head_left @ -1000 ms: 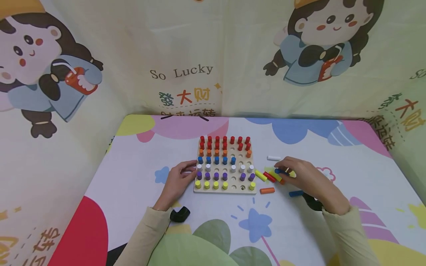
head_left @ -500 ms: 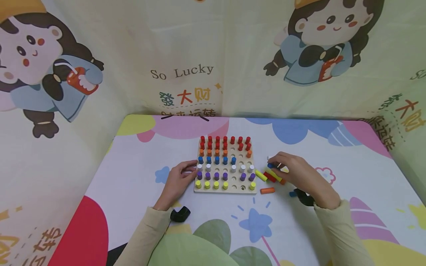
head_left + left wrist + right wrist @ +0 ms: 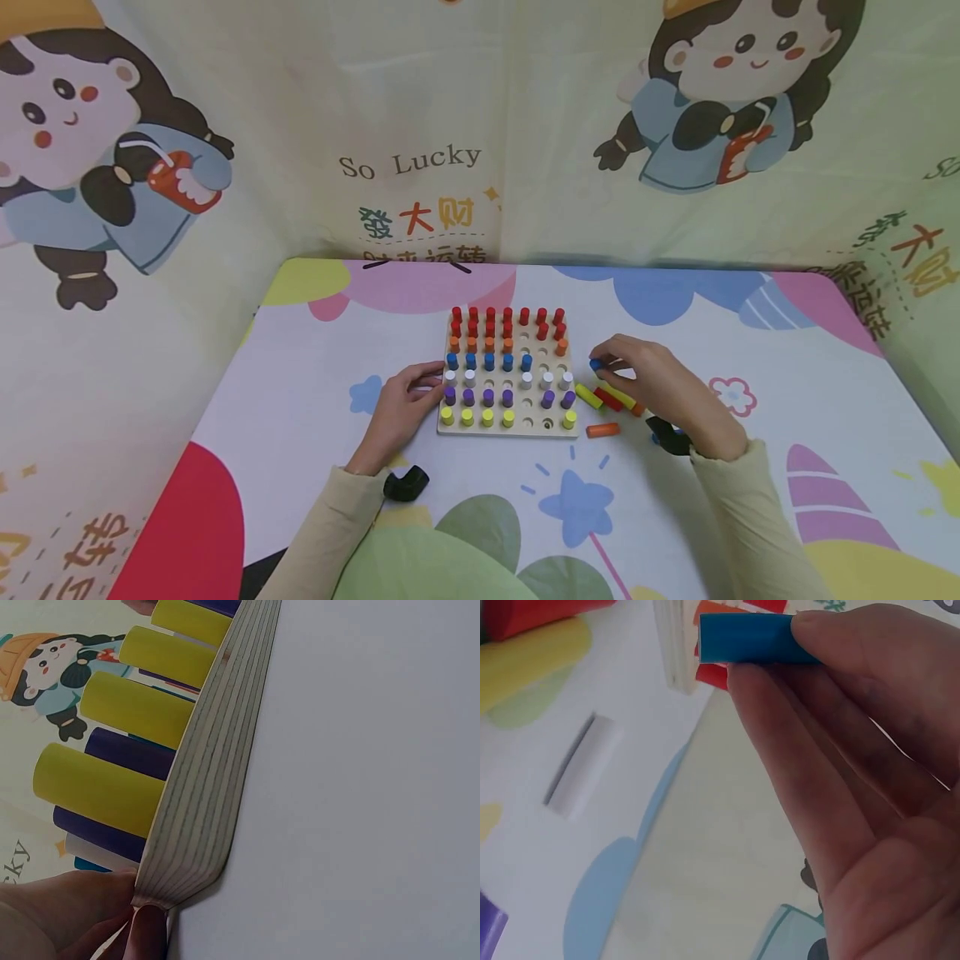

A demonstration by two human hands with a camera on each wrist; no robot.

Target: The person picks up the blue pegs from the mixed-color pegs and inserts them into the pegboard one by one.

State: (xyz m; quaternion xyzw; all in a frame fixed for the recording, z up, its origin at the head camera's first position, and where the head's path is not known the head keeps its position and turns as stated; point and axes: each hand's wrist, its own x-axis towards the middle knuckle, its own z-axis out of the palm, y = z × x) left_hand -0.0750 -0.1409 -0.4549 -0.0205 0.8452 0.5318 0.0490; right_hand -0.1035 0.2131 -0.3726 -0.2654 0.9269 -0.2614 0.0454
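A wooden pegboard (image 3: 487,431) stands mid-table, with upright pegs in rows of red, orange, blue, white, purple and yellow. Several of its holes hold no peg. My left hand (image 3: 401,410) holds the board's left edge; in the left wrist view, thumb and fingers grip a corner beside the yellow pegs (image 3: 139,712). Right of the board, my right hand (image 3: 660,385) pinches a blue peg (image 3: 746,637) between thumb and fingers, raised above the table. Its tip shows in the head view, apart from the board.
Loose yellow (image 3: 588,397), red (image 3: 608,399) and orange (image 3: 603,431) pegs lie right of the board. A white peg (image 3: 581,765) lies on the table in the right wrist view. A blue peg is partly hidden under my right wrist. Patterned cloth walls (image 3: 420,100) enclose the table.
My right hand has moved left, nearer the board, carrying the blue peg. The loose white peg is now hidden in the head view. My left hand has stayed on the board.
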